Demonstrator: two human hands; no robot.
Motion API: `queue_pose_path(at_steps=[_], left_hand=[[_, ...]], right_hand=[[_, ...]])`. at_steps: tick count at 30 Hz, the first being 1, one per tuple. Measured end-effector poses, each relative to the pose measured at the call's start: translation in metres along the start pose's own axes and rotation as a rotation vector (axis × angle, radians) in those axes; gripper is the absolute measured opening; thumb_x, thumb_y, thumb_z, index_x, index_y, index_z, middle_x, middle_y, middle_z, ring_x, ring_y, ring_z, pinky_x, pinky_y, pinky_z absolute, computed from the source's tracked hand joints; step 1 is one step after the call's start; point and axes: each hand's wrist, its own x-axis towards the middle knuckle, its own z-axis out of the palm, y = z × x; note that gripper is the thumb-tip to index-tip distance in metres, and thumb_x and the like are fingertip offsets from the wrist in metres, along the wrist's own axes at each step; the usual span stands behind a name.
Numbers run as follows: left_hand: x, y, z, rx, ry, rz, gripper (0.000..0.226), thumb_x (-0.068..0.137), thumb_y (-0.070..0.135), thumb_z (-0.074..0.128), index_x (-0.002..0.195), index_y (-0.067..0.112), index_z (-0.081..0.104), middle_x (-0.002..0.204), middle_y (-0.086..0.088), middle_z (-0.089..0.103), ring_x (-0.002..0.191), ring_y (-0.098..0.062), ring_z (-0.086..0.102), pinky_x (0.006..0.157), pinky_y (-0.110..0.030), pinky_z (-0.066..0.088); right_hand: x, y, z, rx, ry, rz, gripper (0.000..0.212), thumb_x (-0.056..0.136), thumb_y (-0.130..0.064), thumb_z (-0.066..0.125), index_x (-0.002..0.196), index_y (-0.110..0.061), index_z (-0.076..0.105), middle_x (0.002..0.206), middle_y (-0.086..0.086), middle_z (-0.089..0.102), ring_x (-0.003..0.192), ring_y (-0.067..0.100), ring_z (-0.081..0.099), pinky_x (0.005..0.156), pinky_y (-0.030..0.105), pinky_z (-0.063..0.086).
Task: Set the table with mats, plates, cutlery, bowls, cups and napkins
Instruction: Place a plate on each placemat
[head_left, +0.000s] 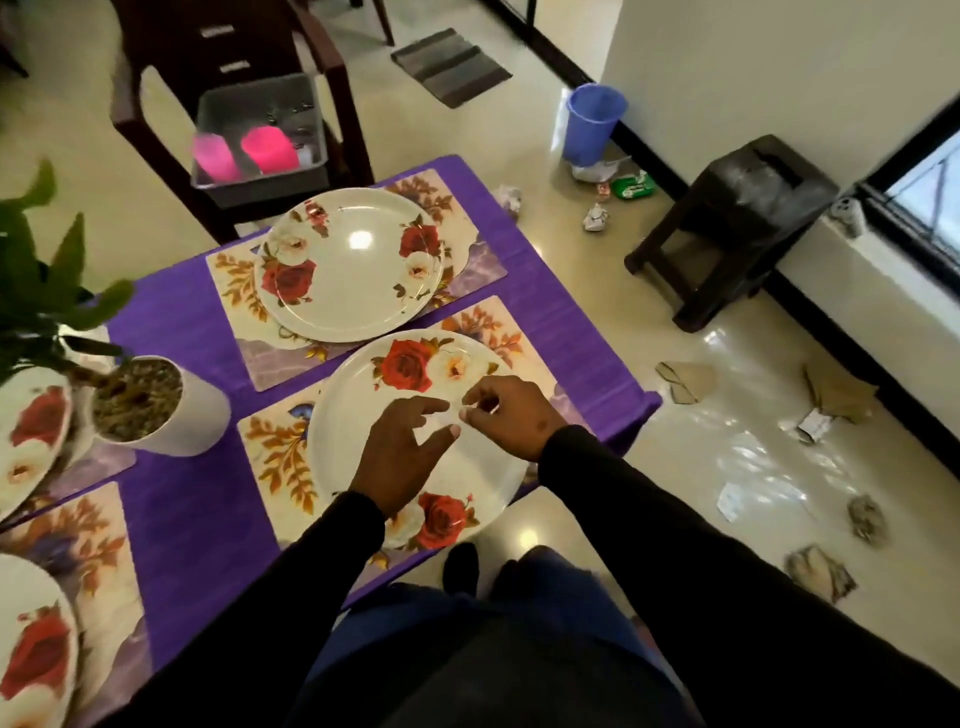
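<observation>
Both hands hover over the near rose-patterned plate, which sits on a floral mat on the purple tablecloth. My right hand has its fingers curled and pinches a small white sheet that is hard to tell from the white plate. My left hand holds the sheet's other side between index finger and thumb. A second plate lies on the far mat. Two more plates lie on mats at the left. Two pink cups stand in a grey tub.
The tub rests on a dark chair beyond the table's far end. A white potted plant stands mid-table at the left. On the floor to the right are a blue bucket, a dark stool and scattered paper scraps.
</observation>
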Motion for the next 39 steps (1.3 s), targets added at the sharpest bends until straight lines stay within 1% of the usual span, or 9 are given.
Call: queue_pose_path(at_steps=[2, 8, 12, 17, 21, 27, 30, 35, 39], left_hand=[[0.012, 0.011, 0.014, 0.002, 0.007, 0.018, 0.035, 0.093, 0.034, 0.07, 0.125, 0.021, 0.064, 0.127, 0.004, 0.06, 0.111, -0.013, 0.055, 0.089, -0.028, 0.044], [0.044, 0.044, 0.062, 0.055, 0.029, 0.152, 0.032, 0.094, 0.028, 0.07, 0.123, 0.015, 0.066, 0.12, -0.002, 0.066, 0.111, -0.017, 0.056, 0.101, -0.036, 0.046], [0.088, 0.064, 0.104, 0.081, 0.119, 0.154, 0.033, 0.089, 0.035, 0.066, 0.115, 0.014, 0.068, 0.112, -0.003, 0.068, 0.106, -0.021, 0.059, 0.093, -0.041, 0.049], [0.145, 0.121, 0.16, 0.148, 0.205, 0.007, 0.038, 0.086, 0.04, 0.065, 0.113, 0.013, 0.069, 0.114, -0.009, 0.066, 0.111, -0.027, 0.06, 0.094, -0.03, 0.041], [0.165, 0.166, 0.199, 0.119, 0.266, -0.139, 0.052, 0.084, 0.054, 0.056, 0.114, 0.014, 0.069, 0.115, -0.009, 0.066, 0.112, -0.028, 0.059, 0.097, -0.039, 0.046], [0.188, 0.218, 0.238, 0.082, 0.384, -0.231, 0.029, 0.094, 0.026, 0.07, 0.12, 0.015, 0.067, 0.121, -0.005, 0.063, 0.115, -0.019, 0.056, 0.098, -0.034, 0.046], [0.195, 0.225, 0.242, 0.055, 0.423, -0.244, 0.026, 0.094, 0.024, 0.07, 0.118, 0.016, 0.066, 0.119, -0.003, 0.063, 0.111, -0.017, 0.056, 0.096, -0.034, 0.047], [0.231, 0.23, 0.228, -0.054, 0.567, -0.34, 0.024, 0.094, 0.019, 0.068, 0.117, 0.016, 0.067, 0.116, 0.0, 0.064, 0.107, -0.013, 0.056, 0.087, -0.018, 0.042], [0.282, 0.227, 0.213, -0.171, 0.597, -0.363, 0.022, 0.094, 0.018, 0.068, 0.114, 0.025, 0.067, 0.112, 0.006, 0.063, 0.104, -0.007, 0.059, 0.083, -0.02, 0.046]], right_hand=[[-0.001, 0.015, -0.01, 0.018, 0.024, 0.014, 0.023, 0.096, -0.031, 0.061, 0.11, -0.015, 0.068, 0.108, -0.003, 0.065, 0.096, 0.013, 0.058, 0.083, 0.025, 0.049], [0.026, 0.046, -0.05, 0.002, 0.124, 0.002, 0.019, 0.094, -0.029, 0.063, 0.104, -0.013, 0.07, 0.102, 0.002, 0.068, 0.092, 0.017, 0.061, 0.084, 0.034, 0.053], [0.061, 0.078, -0.098, 0.036, 0.18, -0.05, 0.014, 0.09, -0.021, 0.068, 0.1, -0.012, 0.069, 0.1, 0.004, 0.068, 0.091, 0.02, 0.062, 0.085, 0.032, 0.052], [0.098, 0.131, -0.183, -0.052, 0.023, -0.18, 0.021, 0.089, -0.022, 0.069, 0.107, -0.012, 0.069, 0.104, 0.009, 0.068, 0.086, 0.017, 0.061, 0.087, 0.028, 0.05], [0.112, 0.157, -0.241, -0.063, -0.111, -0.267, 0.031, 0.088, -0.025, 0.07, 0.117, -0.013, 0.066, 0.111, 0.007, 0.066, 0.094, 0.018, 0.064, 0.089, 0.032, 0.052], [0.148, 0.159, -0.293, -0.081, -0.226, -0.372, 0.033, 0.091, -0.027, 0.067, 0.122, -0.016, 0.062, 0.116, 0.003, 0.063, 0.096, 0.015, 0.062, 0.087, 0.029, 0.053], [0.164, 0.146, -0.299, -0.049, -0.265, -0.424, 0.032, 0.09, -0.026, 0.067, 0.12, -0.016, 0.063, 0.114, 0.005, 0.063, 0.096, 0.016, 0.062, 0.086, 0.027, 0.053], [0.2, 0.119, -0.31, -0.099, -0.384, -0.505, 0.03, 0.09, -0.026, 0.067, 0.118, -0.016, 0.064, 0.115, 0.006, 0.063, 0.097, 0.017, 0.061, 0.09, 0.031, 0.052], [0.248, 0.101, -0.334, -0.187, -0.478, -0.576, 0.026, 0.093, -0.027, 0.063, 0.116, -0.017, 0.064, 0.117, 0.002, 0.06, 0.099, 0.016, 0.059, 0.091, 0.032, 0.052]])
